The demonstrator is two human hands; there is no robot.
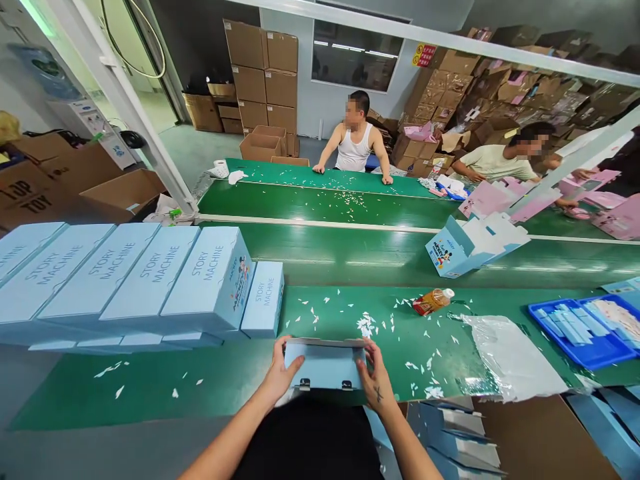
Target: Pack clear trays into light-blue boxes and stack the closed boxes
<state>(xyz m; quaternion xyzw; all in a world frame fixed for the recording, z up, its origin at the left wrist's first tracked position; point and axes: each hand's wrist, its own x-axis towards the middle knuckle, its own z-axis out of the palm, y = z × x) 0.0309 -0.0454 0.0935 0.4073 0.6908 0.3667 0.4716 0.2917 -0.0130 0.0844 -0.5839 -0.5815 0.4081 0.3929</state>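
Observation:
Between my two hands is a light-blue cardboard box (325, 365), held close to my body at the table's near edge. My left hand (280, 370) grips its left end, thumb over the blue panel and fingers behind. At the right end my right hand (371, 373) holds it the same way. Two small dark slots or tabs show along the box's lower edge; its underside is hidden. To the left stands a small blue box (263, 297) lettered STORY MACHINE, beside a row of larger blue boxes (200, 273).
White paper scraps (367, 325) litter the green table (320, 303). Rightward are a drink bottle (433, 301), a plastic bag (510, 353) and a blue tray (590, 360). An open blue carton (475, 243) sits on the belt beyond. People (353, 143) sit across.

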